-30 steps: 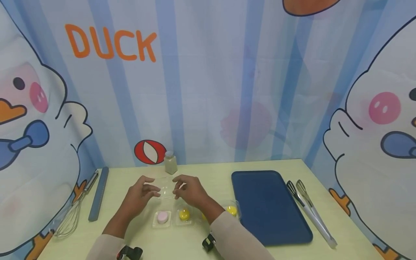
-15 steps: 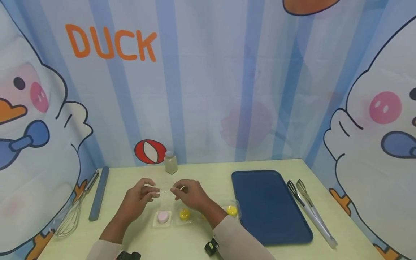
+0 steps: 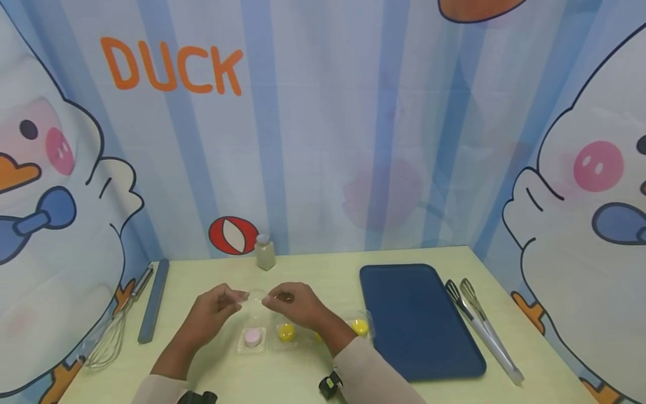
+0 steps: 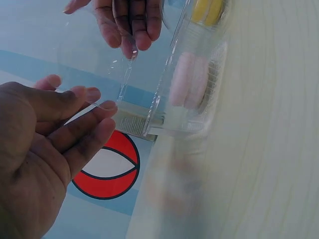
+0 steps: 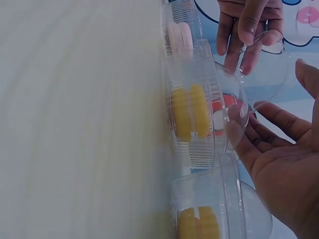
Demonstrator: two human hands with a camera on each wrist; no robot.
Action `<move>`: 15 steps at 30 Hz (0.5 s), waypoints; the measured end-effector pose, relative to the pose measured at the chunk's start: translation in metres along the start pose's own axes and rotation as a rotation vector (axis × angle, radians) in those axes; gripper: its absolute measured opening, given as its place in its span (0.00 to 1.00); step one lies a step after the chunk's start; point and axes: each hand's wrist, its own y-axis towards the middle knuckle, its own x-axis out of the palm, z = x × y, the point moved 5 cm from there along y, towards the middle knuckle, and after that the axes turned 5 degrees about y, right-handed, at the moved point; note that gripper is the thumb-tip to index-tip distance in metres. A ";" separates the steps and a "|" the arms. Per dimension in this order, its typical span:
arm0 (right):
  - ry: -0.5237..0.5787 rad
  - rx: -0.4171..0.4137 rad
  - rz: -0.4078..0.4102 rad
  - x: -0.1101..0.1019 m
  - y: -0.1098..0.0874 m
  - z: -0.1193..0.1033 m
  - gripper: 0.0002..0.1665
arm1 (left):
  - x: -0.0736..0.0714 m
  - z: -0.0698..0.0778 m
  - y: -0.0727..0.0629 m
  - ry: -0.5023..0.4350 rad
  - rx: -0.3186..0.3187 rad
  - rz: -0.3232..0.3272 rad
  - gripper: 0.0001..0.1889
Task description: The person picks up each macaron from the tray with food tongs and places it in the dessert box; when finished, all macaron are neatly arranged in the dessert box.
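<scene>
Between my two hands, above the table, is a clear domed plastic lid. My left hand pinches its left edge between thumb and fingers. At the opposite edge, my right hand grips it with thumb and fingertips. Just below, a pink macaron sits in a clear plastic box with its top uncovered. To the right, a yellow macaron stands in a second clear box under a domed lid. A third box holds another yellow macaron, partly hidden by my right forearm in the head view.
A dark blue tray lies right of the boxes, with tongs beside it. On the left are a whisk and a grey-blue bar. A small capped jar stands at the back, before a duck-print curtain.
My hands have come lower and nearer the boxes, bringing the lid down from upright view toward the pink macaron's box. My left fingers have drawn together on the lid's edge.
</scene>
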 end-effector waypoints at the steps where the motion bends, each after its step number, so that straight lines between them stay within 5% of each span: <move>1: 0.014 0.006 -0.012 0.000 0.000 0.000 0.24 | 0.000 0.000 0.000 -0.002 -0.006 -0.008 0.05; 8: 0.054 -0.007 -0.074 0.005 -0.002 -0.002 0.29 | -0.003 0.001 -0.005 0.011 0.011 -0.071 0.05; 15: -0.041 -0.014 -0.065 0.010 -0.004 -0.006 0.32 | -0.007 -0.001 -0.013 -0.011 0.060 -0.226 0.15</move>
